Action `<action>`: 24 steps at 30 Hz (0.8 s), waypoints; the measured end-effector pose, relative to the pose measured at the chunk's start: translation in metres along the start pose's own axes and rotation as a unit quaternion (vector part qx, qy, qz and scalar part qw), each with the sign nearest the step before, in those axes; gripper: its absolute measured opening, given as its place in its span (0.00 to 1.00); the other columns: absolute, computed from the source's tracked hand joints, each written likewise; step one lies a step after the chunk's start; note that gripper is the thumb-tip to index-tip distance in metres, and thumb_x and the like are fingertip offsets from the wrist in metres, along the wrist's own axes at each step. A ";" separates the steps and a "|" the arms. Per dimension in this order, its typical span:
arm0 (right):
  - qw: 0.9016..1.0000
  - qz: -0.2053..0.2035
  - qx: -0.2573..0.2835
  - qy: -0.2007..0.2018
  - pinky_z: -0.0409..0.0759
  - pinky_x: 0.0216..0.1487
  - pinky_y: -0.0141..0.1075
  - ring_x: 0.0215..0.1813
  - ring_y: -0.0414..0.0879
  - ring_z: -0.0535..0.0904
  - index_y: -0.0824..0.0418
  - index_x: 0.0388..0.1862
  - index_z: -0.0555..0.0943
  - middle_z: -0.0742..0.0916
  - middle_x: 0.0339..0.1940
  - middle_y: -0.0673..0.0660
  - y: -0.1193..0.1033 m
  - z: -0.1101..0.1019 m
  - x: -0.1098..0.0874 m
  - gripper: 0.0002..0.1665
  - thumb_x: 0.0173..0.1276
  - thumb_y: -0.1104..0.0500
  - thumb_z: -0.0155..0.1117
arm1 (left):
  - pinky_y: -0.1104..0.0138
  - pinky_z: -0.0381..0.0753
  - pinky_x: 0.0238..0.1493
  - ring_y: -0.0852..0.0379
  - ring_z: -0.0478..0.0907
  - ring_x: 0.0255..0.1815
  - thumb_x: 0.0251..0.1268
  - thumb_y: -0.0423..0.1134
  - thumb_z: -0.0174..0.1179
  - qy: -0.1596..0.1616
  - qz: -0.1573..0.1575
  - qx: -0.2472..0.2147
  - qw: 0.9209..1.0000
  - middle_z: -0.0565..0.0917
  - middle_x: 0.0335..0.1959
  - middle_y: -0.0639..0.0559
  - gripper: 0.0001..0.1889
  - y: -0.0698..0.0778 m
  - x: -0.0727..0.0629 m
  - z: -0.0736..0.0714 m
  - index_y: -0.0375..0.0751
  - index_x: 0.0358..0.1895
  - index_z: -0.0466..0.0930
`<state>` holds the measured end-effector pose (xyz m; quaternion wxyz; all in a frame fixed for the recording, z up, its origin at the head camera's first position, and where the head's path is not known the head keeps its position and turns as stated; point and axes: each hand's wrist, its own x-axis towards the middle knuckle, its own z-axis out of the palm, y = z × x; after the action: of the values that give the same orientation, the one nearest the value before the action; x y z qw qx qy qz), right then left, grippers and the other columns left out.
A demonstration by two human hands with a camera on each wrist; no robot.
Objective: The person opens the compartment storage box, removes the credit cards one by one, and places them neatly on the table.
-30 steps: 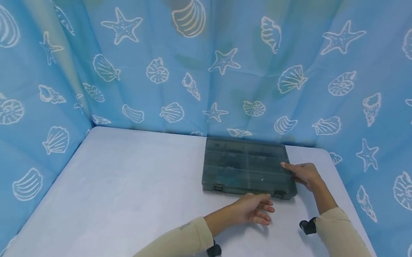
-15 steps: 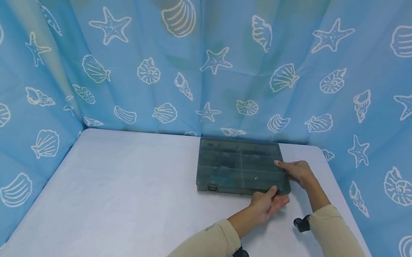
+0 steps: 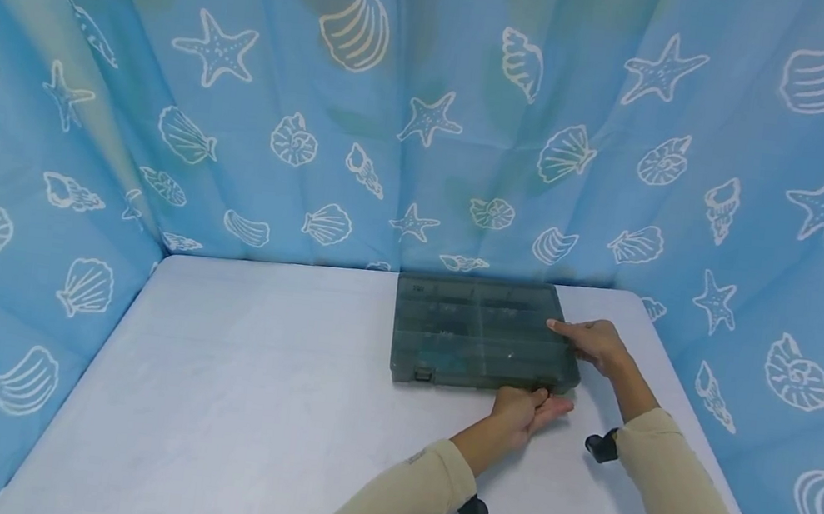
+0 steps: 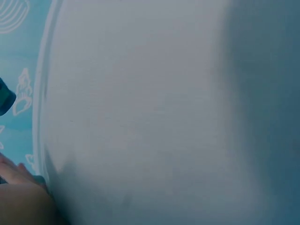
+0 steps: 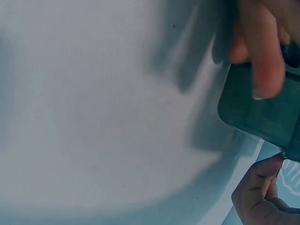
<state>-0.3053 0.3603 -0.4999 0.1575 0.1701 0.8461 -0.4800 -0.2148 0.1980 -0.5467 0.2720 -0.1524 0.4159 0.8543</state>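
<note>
A dark, see-through plastic compartment box (image 3: 475, 335) lies flat at the back of the white table, its lid down. My right hand (image 3: 595, 343) grips its right side, thumb on top of the lid; the lower fingers are partly hidden. At the front edge, my left hand (image 3: 516, 410) touches the box by the right latch with its thumb, the fingers stretched out to the right. In the right wrist view the left hand (image 5: 260, 192) meets the box edge, and a digit of the right hand (image 5: 267, 56) lies over a corner. The left wrist view catches only part of the left hand (image 4: 21, 187).
A blue curtain (image 3: 247, 106) with white shells and starfish hangs behind and beside the white table (image 3: 232, 389). Small black wrist cameras show below the left sleeve (image 3: 395, 490) and the right sleeve (image 3: 681, 495).
My left hand has moved right along the front edge to the right latch, then its thumb dropped slightly. The right hand keeps its grip. The whole view has shifted a little.
</note>
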 end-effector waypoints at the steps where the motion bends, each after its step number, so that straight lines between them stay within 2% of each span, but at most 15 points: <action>1: 1.000 -0.002 0.000 0.001 0.67 0.68 0.53 0.71 0.68 0.62 0.82 0.69 0.57 0.62 0.71 0.77 0.000 0.000 0.000 0.60 0.62 0.34 0.65 | 0.62 0.83 0.48 0.45 0.85 0.44 0.74 0.28 0.49 -0.005 -0.005 -0.001 1.000 0.85 0.39 0.32 0.12 0.001 0.000 0.000 0.20 0.46 0.78; 6: 1.000 -0.004 0.005 0.006 0.68 0.67 0.52 0.71 0.68 0.62 0.82 0.69 0.58 0.62 0.71 0.77 0.000 0.002 0.002 0.59 0.63 0.36 0.66 | 0.57 0.82 0.51 0.40 0.84 0.47 0.77 0.29 0.44 -0.024 -0.038 -0.008 0.999 0.84 0.40 0.29 0.15 0.005 0.001 -0.002 0.16 0.49 0.74; 10: 1.000 -0.002 -0.003 0.015 0.69 0.66 0.52 0.69 0.67 0.65 0.81 0.68 0.61 0.65 0.70 0.76 0.001 0.002 0.001 0.58 0.62 0.35 0.66 | 0.55 0.82 0.51 0.38 0.83 0.47 0.76 0.28 0.43 -0.068 -0.080 0.041 0.994 0.84 0.40 0.28 0.15 0.019 -0.008 -0.007 0.16 0.51 0.73; 12: 0.999 -0.012 -0.029 0.032 0.73 0.63 0.52 0.65 0.66 0.70 0.80 0.67 0.63 0.69 0.67 0.76 -0.001 0.002 0.000 0.56 0.62 0.34 0.66 | 0.53 0.80 0.53 0.39 0.83 0.47 0.76 0.28 0.44 -0.111 -0.097 0.097 0.984 0.84 0.41 0.29 0.14 0.038 -0.020 -0.010 0.18 0.52 0.74; 13: 0.998 -0.024 -0.048 0.045 0.76 0.61 0.52 0.62 0.66 0.73 0.79 0.66 0.65 0.71 0.65 0.75 -0.001 0.002 -0.002 0.55 0.62 0.34 0.65 | 0.53 0.80 0.53 0.40 0.84 0.46 0.76 0.29 0.45 -0.138 -0.094 0.135 0.977 0.84 0.42 0.31 0.14 0.050 -0.026 -0.012 0.20 0.53 0.75; 14: 0.995 -0.042 -0.071 0.060 0.78 0.58 0.52 0.60 0.66 0.74 0.79 0.65 0.66 0.73 0.63 0.75 -0.002 0.002 -0.004 0.53 0.62 0.35 0.65 | 0.52 0.79 0.54 0.41 0.84 0.46 0.76 0.30 0.46 -0.164 -0.080 0.175 0.968 0.84 0.43 0.32 0.14 0.063 -0.032 -0.015 0.23 0.54 0.75; 15: 0.990 -0.066 -0.097 0.077 0.79 0.56 0.53 0.57 0.66 0.76 0.79 0.64 0.66 0.74 0.60 0.76 -0.003 0.002 -0.008 0.51 0.63 0.36 0.65 | 0.51 0.79 0.54 0.42 0.85 0.46 0.76 0.33 0.47 -0.187 -0.052 0.218 0.956 0.84 0.45 0.34 0.15 0.078 -0.038 -0.018 0.25 0.55 0.76; 16: 0.984 -0.092 -0.123 0.095 0.80 0.53 0.54 0.55 0.67 0.76 0.78 0.63 0.67 0.76 0.58 0.76 -0.004 0.002 -0.012 0.50 0.64 0.37 0.65 | 0.52 0.80 0.54 0.43 0.85 0.46 0.77 0.36 0.48 -0.205 -0.009 0.265 0.942 0.84 0.47 0.35 0.16 0.093 -0.044 -0.023 0.27 0.56 0.76; 17: 0.976 -0.119 -0.144 0.113 0.80 0.52 0.55 0.55 0.68 0.76 0.78 0.63 0.67 0.76 0.57 0.77 -0.005 0.002 -0.017 0.48 0.65 0.38 0.64 | 0.53 0.80 0.55 0.45 0.84 0.47 0.78 0.39 0.48 -0.217 0.046 0.312 0.924 0.83 0.49 0.36 0.17 0.108 -0.048 -0.029 0.29 0.57 0.76; 18: 0.968 -0.143 -0.163 0.126 0.80 0.51 0.56 0.55 0.69 0.76 0.78 0.63 0.67 0.76 0.57 0.77 -0.006 0.002 -0.022 0.46 0.67 0.40 0.63 | 0.55 0.81 0.54 0.47 0.84 0.48 0.78 0.42 0.48 -0.209 0.106 0.360 0.903 0.83 0.50 0.39 0.18 0.122 -0.052 -0.036 0.32 0.57 0.77; 19: 0.961 -0.163 -0.177 0.135 0.79 0.50 0.57 0.55 0.69 0.76 0.78 0.63 0.67 0.76 0.57 0.77 -0.007 0.001 -0.028 0.45 0.68 0.41 0.62 | 0.57 0.81 0.54 0.49 0.83 0.49 0.78 0.45 0.48 -0.186 0.169 0.410 0.877 0.83 0.51 0.41 0.19 0.136 -0.056 -0.044 0.35 0.58 0.77; 21: 0.952 -0.193 -0.192 0.138 0.79 0.51 0.59 0.57 0.70 0.75 0.78 0.63 0.68 0.76 0.57 0.77 -0.006 -0.001 -0.039 0.43 0.70 0.41 0.60 | 0.59 0.80 0.56 0.50 0.81 0.53 0.78 0.49 0.46 -0.110 0.270 0.499 0.816 0.82 0.54 0.44 0.21 0.160 -0.063 -0.063 0.38 0.59 0.78; 22: 0.951 -0.198 -0.193 0.135 0.79 0.51 0.59 0.57 0.70 0.75 0.77 0.63 0.68 0.76 0.58 0.77 -0.004 -0.002 -0.045 0.42 0.71 0.41 0.58 | 0.59 0.78 0.58 0.51 0.79 0.56 0.78 0.50 0.46 -0.066 0.301 0.534 0.787 0.81 0.55 0.45 0.21 0.170 -0.066 -0.074 0.40 0.59 0.78; 23: 0.951 -0.202 -0.194 0.130 0.79 0.51 0.59 0.57 0.70 0.75 0.77 0.63 0.69 0.76 0.58 0.77 -0.002 -0.002 -0.050 0.42 0.72 0.40 0.57 | 0.58 0.76 0.60 0.50 0.77 0.58 0.78 0.50 0.45 -0.025 0.320 0.562 0.762 0.80 0.57 0.46 0.21 0.178 -0.068 -0.085 0.41 0.60 0.78; 24: 0.951 -0.205 -0.195 0.124 0.79 0.51 0.59 0.57 0.69 0.75 0.77 0.63 0.69 0.76 0.58 0.76 0.000 -0.003 -0.055 0.42 0.72 0.40 0.56 | 0.56 0.73 0.62 0.49 0.75 0.61 0.78 0.50 0.45 0.009 0.327 0.584 0.743 0.79 0.58 0.46 0.22 0.184 -0.070 -0.096 0.40 0.61 0.77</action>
<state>-0.2560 0.3552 -0.4748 -0.0197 0.0172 0.9528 -0.3026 -0.2641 0.0055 -0.4554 0.0083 0.1738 0.8601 0.4796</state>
